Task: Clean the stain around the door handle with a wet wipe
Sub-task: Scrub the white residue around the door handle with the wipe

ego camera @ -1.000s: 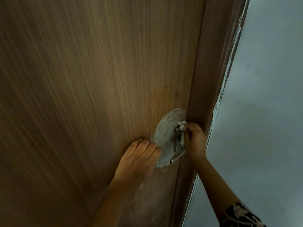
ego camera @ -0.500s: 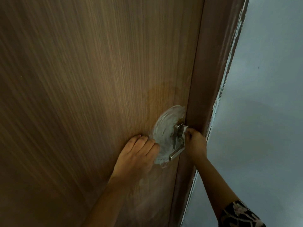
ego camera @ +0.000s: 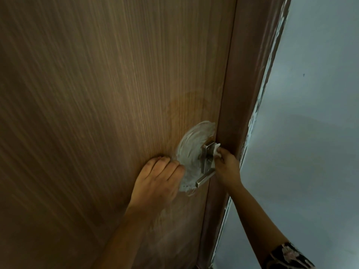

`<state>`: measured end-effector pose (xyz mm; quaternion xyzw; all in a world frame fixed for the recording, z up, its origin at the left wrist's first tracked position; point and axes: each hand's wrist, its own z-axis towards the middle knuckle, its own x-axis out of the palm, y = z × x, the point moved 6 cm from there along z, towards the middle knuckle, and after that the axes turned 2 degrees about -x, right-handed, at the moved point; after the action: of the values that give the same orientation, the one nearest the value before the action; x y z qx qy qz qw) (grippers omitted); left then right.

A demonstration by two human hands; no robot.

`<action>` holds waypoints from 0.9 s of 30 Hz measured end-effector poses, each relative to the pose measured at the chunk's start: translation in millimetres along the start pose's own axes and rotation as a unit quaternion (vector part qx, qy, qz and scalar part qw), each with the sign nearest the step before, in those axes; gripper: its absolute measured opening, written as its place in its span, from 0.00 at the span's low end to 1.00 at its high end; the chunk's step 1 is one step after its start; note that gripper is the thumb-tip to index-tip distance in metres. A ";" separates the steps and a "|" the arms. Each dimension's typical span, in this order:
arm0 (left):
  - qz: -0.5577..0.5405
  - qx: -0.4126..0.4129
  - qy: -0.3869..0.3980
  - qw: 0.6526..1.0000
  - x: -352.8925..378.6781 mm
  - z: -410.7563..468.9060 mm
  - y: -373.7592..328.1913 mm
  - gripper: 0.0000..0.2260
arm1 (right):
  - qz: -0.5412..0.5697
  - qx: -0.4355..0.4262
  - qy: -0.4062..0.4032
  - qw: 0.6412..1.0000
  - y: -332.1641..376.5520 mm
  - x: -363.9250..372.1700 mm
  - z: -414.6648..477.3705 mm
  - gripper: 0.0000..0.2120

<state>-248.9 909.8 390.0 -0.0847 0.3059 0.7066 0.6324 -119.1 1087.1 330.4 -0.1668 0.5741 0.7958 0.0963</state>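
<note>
A silver lever door handle (ego camera: 206,166) sits on a brown wooden door (ego camera: 106,113). A whitish smeared stain (ego camera: 191,148) rings the handle, mostly on its left and upper side. My right hand (ego camera: 227,167) is to the right of the handle plate, pinching a small white wet wipe (ego camera: 217,150) against the plate's right edge. My left hand (ego camera: 157,183) lies flat on the door, fingers together, fingertips touching the stain's left edge.
A dark brown door frame (ego camera: 239,94) runs along the door's right side. Beyond it is a pale grey wall (ego camera: 310,133) with chipped paint at the frame's edge. A faint wiped ring shows above the stain.
My right hand with the wipe has slid from the top of the handle plate down to its right edge. My left hand stays pressed on the door.
</note>
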 end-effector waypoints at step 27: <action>-0.002 -0.014 -0.021 1.000 1.2 22.5 -1.3 0.08 | 0.012 0.077 -0.063 0.995 -22.2 3.2 -30.4 0.18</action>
<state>-241.8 923.0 407.0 -0.0792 0.2826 0.7110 0.6390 -109.7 1065.4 301.0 -0.1021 0.6284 0.7592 0.1352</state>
